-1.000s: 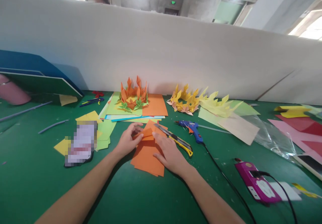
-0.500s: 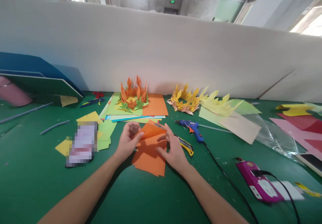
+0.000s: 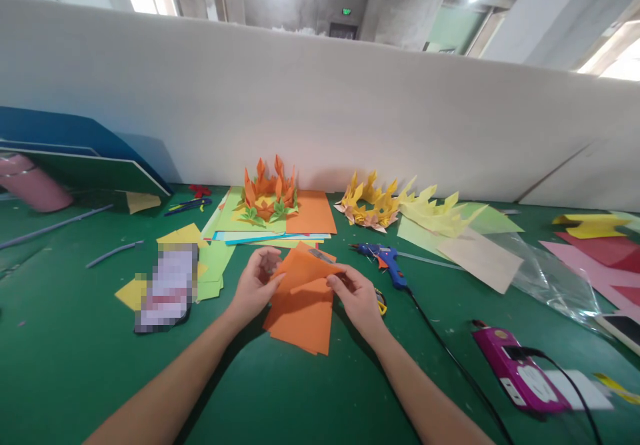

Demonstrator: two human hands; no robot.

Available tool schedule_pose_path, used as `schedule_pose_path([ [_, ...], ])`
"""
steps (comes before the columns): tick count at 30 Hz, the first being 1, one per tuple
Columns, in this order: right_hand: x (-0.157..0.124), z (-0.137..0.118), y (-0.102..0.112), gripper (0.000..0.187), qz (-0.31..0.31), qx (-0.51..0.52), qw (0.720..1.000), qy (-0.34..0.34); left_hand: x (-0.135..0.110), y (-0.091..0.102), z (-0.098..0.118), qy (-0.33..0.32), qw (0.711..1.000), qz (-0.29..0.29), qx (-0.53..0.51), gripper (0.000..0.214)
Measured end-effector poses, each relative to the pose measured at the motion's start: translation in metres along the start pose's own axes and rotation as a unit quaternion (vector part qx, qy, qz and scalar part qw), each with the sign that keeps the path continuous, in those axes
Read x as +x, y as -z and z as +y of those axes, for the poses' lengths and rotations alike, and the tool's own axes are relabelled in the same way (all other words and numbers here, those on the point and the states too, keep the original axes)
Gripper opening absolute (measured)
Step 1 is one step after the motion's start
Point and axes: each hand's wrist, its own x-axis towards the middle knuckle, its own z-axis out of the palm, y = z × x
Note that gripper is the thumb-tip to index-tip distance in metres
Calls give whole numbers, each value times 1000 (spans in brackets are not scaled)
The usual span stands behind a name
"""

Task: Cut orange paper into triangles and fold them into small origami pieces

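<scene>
Between my hands is a sheet of orange paper (image 3: pixel 306 273), lifted above a small stack of orange paper squares (image 3: pixel 300 322) on the table. My left hand (image 3: pixel 257 282) pinches the sheet's left edge between thumb and fingers. At its right corner my right hand (image 3: pixel 356 293) grips it the same way. A utility knife (image 3: pixel 382 302) with a yellow edge lies partly hidden behind my right hand. Its metal tip (image 3: pixel 321 255) seems to show past the top of the paper.
Beyond my hands stand an orange paper crown (image 3: pixel 270 195), a yellow paper crown (image 3: pixel 367 202) and a pale yellow paper strip (image 3: pixel 440 208). A blue glue gun (image 3: pixel 387 262) lies right, its cord running toward a magenta power strip (image 3: pixel 520 368). A phone (image 3: pixel 167 285) lies left.
My right hand has gone from loosely spread fingers near the sheet to pinching its right corner. The sheet's right side is drawn outward. The view has shifted slightly.
</scene>
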Motion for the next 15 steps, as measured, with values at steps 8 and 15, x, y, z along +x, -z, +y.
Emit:
schedule_pose_path([
  [8,14,-8,-5,29,-7,119,991,-54,0,1,3,30,999,-14,33,36],
  [15,31,0,11,23,25,17,999,-25,14,29,7,48,963,24,265,26],
])
